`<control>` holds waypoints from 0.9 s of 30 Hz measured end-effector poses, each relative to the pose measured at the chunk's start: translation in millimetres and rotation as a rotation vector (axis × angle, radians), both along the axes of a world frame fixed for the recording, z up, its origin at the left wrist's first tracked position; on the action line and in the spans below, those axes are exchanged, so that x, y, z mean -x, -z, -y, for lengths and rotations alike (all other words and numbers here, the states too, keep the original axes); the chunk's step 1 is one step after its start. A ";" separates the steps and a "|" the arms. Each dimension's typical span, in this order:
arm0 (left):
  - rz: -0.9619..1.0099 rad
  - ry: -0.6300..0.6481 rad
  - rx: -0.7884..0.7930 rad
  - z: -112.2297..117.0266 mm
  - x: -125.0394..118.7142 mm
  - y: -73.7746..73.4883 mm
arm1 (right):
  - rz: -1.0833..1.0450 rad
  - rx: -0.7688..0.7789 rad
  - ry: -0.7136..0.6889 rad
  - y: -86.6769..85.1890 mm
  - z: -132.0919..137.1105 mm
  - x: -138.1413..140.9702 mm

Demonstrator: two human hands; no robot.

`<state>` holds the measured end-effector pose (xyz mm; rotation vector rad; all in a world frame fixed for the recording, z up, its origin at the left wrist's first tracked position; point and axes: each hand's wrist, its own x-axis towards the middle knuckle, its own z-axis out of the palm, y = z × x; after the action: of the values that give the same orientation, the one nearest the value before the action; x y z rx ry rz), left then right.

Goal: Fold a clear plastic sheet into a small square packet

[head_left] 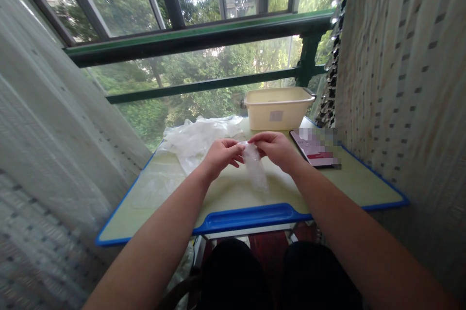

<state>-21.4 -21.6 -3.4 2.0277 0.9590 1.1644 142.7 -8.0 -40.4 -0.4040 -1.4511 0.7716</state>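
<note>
Between my two hands hangs a clear plastic bag (256, 169), narrow and crumpled, its lower end trailing toward the table's front. My left hand (224, 157) pinches its top edge from the left, fingers bent. From the right, my right hand (274, 149) grips the same top edge between thumb and fingers. Fingertips of both hands nearly meet there. Behind and left of my left hand lies a loose heap of thin clear plastic bags (200, 135), some spread flat toward the table's left side.
The pale table (349, 181) has a blue rim with a pen groove (251, 215) at the front. A cream plastic tub (278, 108) stands at the back. Right of my hands lies a tablet (316, 149), partly blurred out. Curtains hang on both sides, with a railed window behind.
</note>
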 end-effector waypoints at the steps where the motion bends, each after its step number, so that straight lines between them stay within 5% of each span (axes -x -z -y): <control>1: 0.012 -0.006 -0.001 0.5 -0.6 -0.2 | -0.011 0.015 -0.005 -0.8 1.7 -0.4; 17: -0.029 -0.017 -0.130 3.9 0.2 -1.2 | 0.066 0.081 -0.101 0.2 4.4 -5.2; 27: -0.083 0.029 -0.049 8.4 3.9 -4.2 | 0.013 0.088 -0.122 -0.2 4.7 -9.2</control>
<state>-25.2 -30.0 0.8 2.1365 0.9462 1.1066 151.9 -12.7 -40.3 -0.3908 -1.4676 0.9345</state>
